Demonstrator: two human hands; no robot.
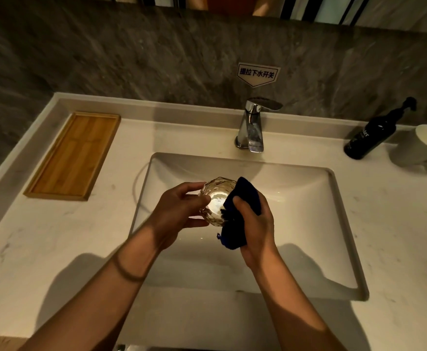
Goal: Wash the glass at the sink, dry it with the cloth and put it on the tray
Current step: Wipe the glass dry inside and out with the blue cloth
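The glass (216, 198) is up in the air over the sink (308, 198), with its open top facing up at us. The left hand (179, 211) holds it from the left side. Its fingers curl around the wall of the glass and its thumb sits on the near rim. The right hand (254, 224) is closed on a dark blue cloth (242, 211). The cloth is pressed against the right side of the glass, and a bit of it pokes inside. The rest of the cloth hangs down under the hand. Both arms reach in from the bottom, and the left wrist has a thin band (128, 272) on it.

The shiny tap (251, 125) stands behind the sink. I cannot see any water coming out. The wooden tray (75, 155) lies flat on the counter (55, 236), far off to the left. A black pump bottle (374, 133) and a white cup (417, 145) stand close together at the far right. A small sign (258, 74) is stuck on the wall above the tap.
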